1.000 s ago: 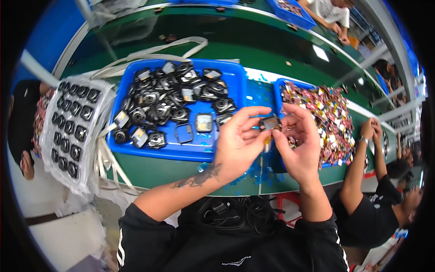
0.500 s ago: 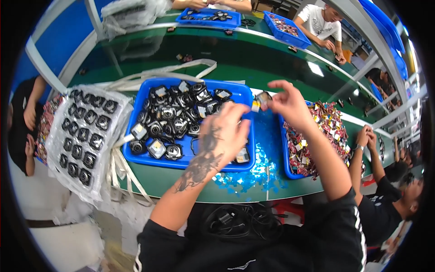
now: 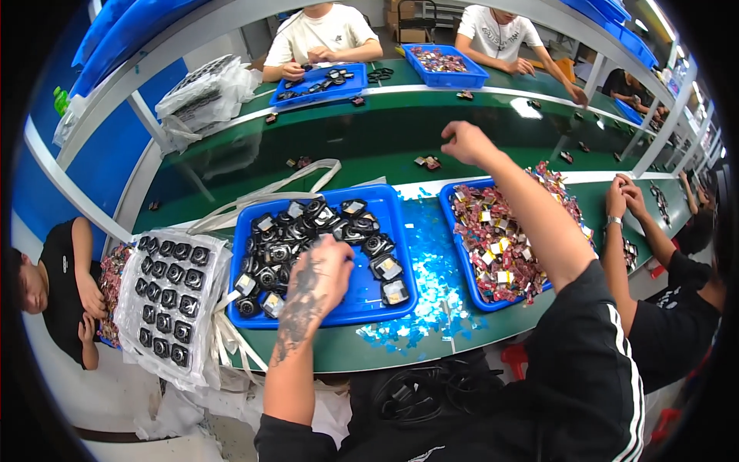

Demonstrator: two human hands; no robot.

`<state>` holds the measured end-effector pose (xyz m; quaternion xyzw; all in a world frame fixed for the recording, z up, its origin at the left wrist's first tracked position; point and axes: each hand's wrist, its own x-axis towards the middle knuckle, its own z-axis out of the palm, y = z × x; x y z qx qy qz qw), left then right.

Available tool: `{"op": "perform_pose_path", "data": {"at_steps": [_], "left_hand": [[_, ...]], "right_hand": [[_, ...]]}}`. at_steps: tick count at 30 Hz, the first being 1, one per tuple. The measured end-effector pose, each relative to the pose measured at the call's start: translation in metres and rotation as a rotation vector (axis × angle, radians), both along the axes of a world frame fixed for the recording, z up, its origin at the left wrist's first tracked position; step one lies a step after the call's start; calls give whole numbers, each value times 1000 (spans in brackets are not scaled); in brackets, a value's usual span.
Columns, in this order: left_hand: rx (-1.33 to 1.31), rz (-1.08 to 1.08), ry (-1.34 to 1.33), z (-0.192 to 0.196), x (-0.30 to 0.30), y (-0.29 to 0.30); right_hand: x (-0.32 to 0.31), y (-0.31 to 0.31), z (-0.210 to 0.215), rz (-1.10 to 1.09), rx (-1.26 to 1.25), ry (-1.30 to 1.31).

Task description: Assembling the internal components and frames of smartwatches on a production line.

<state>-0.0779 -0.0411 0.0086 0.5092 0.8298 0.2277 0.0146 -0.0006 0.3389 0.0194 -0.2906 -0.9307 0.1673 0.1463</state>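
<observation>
Left hand [image 3: 323, 269]: lowered among black cases [image 3: 353, 208] in blue tray [image 3: 362, 314]. Right hand [image 3: 467, 144]: extended over green belt [image 3: 369, 138], held piece no longer seen. Small reddish piece [image 3: 431, 163]: newly visible on belt.

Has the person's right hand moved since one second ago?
Yes: the right hand has moved away from the person, from the left edge of the blue tray of reddish parts to past its far edge, over the green belt.
</observation>
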Motion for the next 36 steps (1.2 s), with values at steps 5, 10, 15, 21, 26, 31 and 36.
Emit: {"op": "perform_pose_path", "data": {"at_steps": [5,10,15,21,26,31,36], "left_hand": [[711,-93,-1229,20,-3,25],[666,-190,-1724,13,16,50],[619,-91,-1672,-8,36,62],[547,-59,-1691,-19,44,58],[488,-264,-1021,-15,51,57],[451,-540,-716,-14,59,55],[474,-516,-791,-12,61,52]], "right_hand": [[79,-57,64,209,124,-48],[148,-85,56,379,12,-124],[168,-100,21,300,192,-40],[173,-126,45,67,-59,309],[160,-168,46,320,-76,285],[145,-188,48,437,-189,219],[143,-190,36,427,-488,308]]}}
